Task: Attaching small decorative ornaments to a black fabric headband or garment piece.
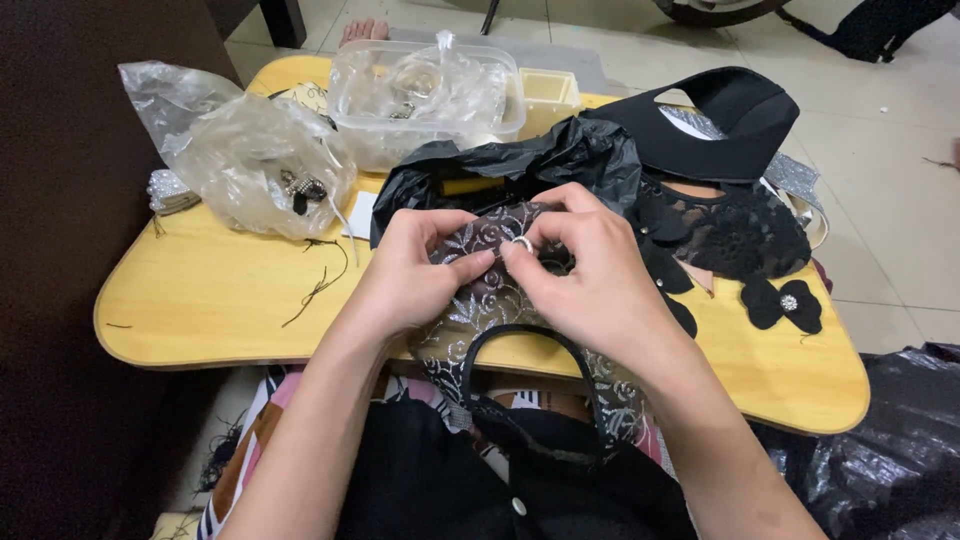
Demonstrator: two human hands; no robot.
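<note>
Clear plastic tub [430,90], black flower appliqué [783,304]

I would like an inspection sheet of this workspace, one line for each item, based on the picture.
Surface: yellow wooden lap table, loose black threads on it.
Job's things: black patterned lace fabric with a small silver ring on it.
Clutter: clear plastic bags, clear plastic container, black plastic bag, black lace pieces, black fabric flower.
Grippers: left hand and right hand both pinch the fabric at the ring.
Cables: nothing seen.
Surroundings: pale tiled floor.
</note>
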